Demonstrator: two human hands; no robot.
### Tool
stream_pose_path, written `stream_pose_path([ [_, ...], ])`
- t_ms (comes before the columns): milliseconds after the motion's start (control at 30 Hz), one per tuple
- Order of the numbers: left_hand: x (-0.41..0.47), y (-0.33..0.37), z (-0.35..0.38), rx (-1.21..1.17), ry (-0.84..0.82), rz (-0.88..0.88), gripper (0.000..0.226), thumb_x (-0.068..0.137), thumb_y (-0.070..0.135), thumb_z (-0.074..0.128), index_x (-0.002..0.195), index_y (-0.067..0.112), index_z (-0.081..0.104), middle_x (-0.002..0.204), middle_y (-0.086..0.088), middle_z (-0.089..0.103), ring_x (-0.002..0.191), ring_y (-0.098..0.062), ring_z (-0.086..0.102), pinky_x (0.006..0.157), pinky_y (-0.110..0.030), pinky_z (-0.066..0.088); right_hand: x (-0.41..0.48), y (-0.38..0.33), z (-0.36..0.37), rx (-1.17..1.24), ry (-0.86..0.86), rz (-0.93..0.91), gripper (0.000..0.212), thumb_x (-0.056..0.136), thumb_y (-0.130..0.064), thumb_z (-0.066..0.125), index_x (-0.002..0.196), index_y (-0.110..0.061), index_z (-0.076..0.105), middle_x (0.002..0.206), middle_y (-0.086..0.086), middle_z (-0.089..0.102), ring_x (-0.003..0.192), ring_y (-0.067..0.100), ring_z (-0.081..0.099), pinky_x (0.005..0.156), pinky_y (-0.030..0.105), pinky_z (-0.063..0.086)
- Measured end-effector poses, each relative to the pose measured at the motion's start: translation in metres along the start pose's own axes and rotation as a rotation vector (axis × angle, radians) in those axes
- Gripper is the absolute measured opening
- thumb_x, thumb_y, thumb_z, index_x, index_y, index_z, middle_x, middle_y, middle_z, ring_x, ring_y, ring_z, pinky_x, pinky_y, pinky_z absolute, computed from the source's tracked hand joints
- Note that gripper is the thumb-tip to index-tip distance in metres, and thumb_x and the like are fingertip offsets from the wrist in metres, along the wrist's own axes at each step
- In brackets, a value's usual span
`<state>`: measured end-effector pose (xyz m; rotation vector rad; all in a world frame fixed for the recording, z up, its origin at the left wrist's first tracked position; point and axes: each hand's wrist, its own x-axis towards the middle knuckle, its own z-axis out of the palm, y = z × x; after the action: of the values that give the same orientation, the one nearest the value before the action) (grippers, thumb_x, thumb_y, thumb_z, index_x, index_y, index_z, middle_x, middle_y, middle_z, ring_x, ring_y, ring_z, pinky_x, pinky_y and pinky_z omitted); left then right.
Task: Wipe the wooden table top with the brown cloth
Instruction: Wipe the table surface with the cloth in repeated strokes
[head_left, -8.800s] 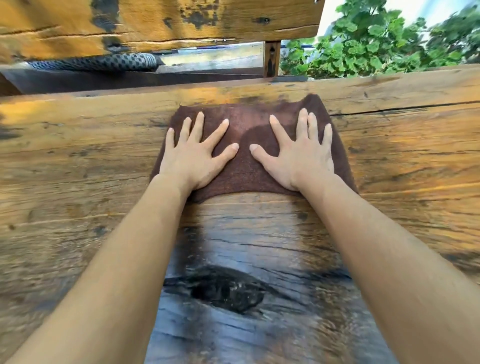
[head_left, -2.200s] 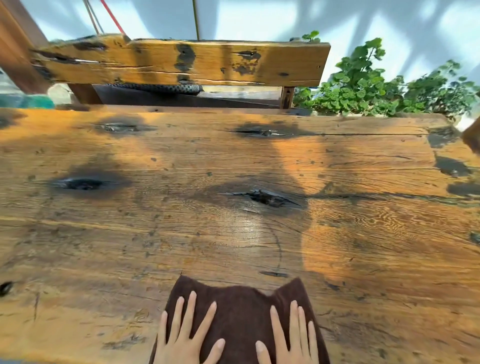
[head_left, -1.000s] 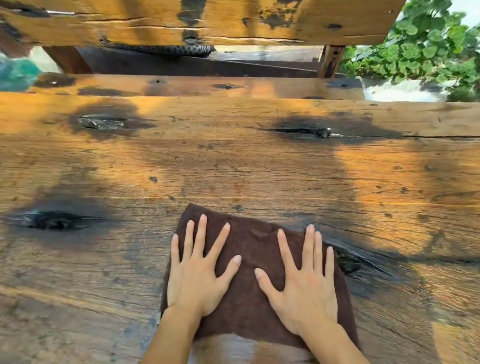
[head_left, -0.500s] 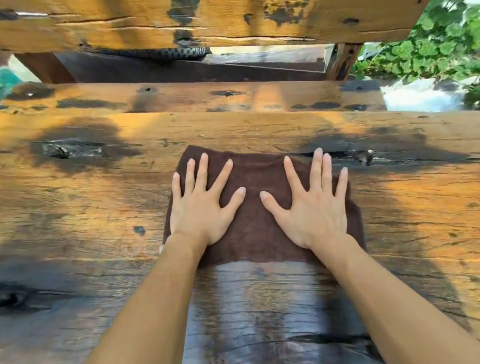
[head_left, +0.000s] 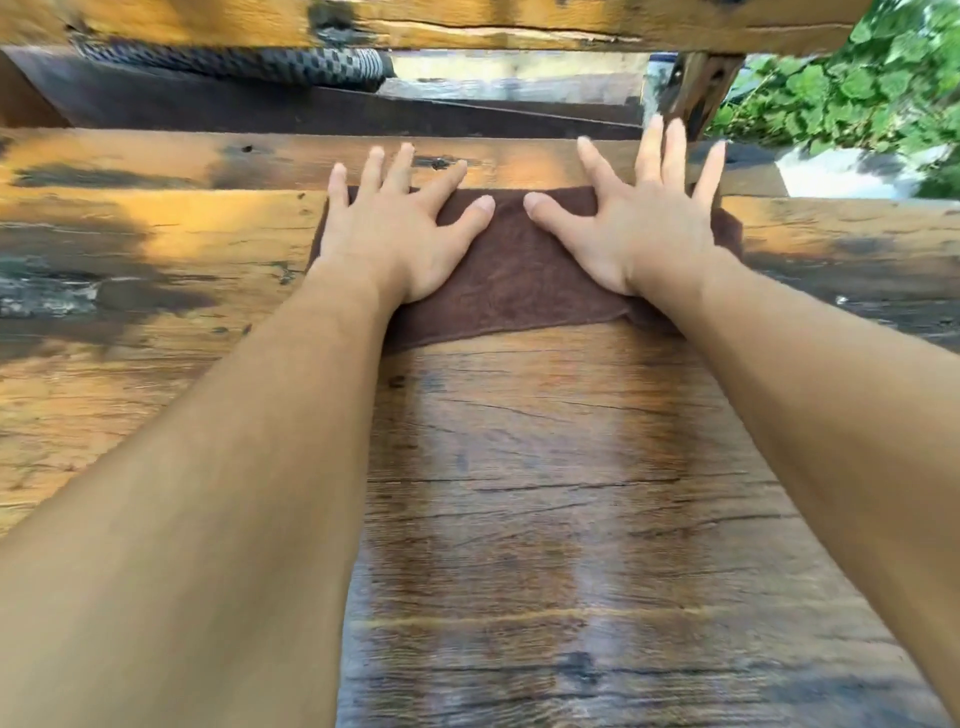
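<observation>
both palm-down, outstretched: left hand (head_left: 396, 236) and right hand (head_left: 641, 224) pressing brown cloth (head_left: 519, 283).

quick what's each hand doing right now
Left hand: open, flat, pressing the cloth.
Right hand: open, flat, pressing the cloth.

Garden seating: wooden bench (head_left: 467, 23), greenery (head_left: 857, 88)

A single wide view from the person's head looks forward and down onto the bench (head_left: 571, 467), close above its surface. It faces the far edge at 12 o'clock, where the left hand (head_left: 400, 234) and right hand (head_left: 644, 228) lie. Plants (head_left: 857, 88) show at 2 o'clock.
</observation>
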<state>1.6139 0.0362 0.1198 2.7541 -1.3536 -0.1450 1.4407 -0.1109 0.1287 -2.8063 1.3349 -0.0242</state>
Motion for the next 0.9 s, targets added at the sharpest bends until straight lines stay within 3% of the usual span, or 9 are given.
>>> stream_pose_path([
  [167, 0.024, -0.002, -0.003, 0.010, -0.006, 0.014, 0.084, 0.085, 0.089, 0.005, 0.157, 0.051, 0.029, 0.173, -0.005, 0.013, 0.159, -0.029, 0.006, 0.125, -0.061, -0.001, 0.026, -0.004, -0.002, -0.022, 0.071, -0.025, 0.106, 0.078, -0.098, 0.009, 0.166, -0.040, 0.015, 0.174, 0.025, 0.002, 0.161, 0.037, -0.010, 0.123, 0.068, -0.013],
  [367, 0.031, -0.006, -0.007, 0.020, 0.028, 0.047, 0.086, 0.086, 0.088, 0.006, 0.158, 0.048, 0.029, 0.173, -0.006, 0.016, 0.159, -0.028, 0.005, 0.124, -0.061, 0.000, 0.019, -0.004, -0.005, 0.049, 0.341, -0.128, 0.081, 0.095, -0.068, 0.034, 0.161, -0.021, 0.036, 0.171, 0.027, 0.017, 0.161, 0.038, 0.010, 0.131, 0.053, 0.002],
  [700, -0.019, -0.018, 0.001, 0.018, 0.041, 0.119, 0.076, 0.085, 0.090, 0.004, 0.155, 0.062, 0.006, 0.174, -0.002, -0.004, 0.160, -0.026, -0.004, 0.125, -0.058, -0.003, -0.041, 0.000, -0.003, 0.146, 0.056, -0.102, 0.089, 0.093, -0.085, 0.020, 0.168, -0.037, 0.009, 0.174, 0.019, -0.013, 0.161, 0.031, -0.016, 0.129, 0.050, -0.007],
  [900, -0.070, -0.022, 0.007, 0.021, 0.023, 0.116, 0.077, 0.083, 0.092, 0.003, 0.154, 0.064, 0.005, 0.175, 0.000, -0.002, 0.160, -0.024, -0.004, 0.126, -0.057, -0.005, -0.093, 0.001, 0.000, 0.119, -0.050, -0.101, 0.095, 0.087, -0.091, 0.014, 0.167, -0.040, 0.005, 0.175, 0.015, -0.014, 0.162, 0.029, -0.013, 0.130, 0.051, -0.007],
])
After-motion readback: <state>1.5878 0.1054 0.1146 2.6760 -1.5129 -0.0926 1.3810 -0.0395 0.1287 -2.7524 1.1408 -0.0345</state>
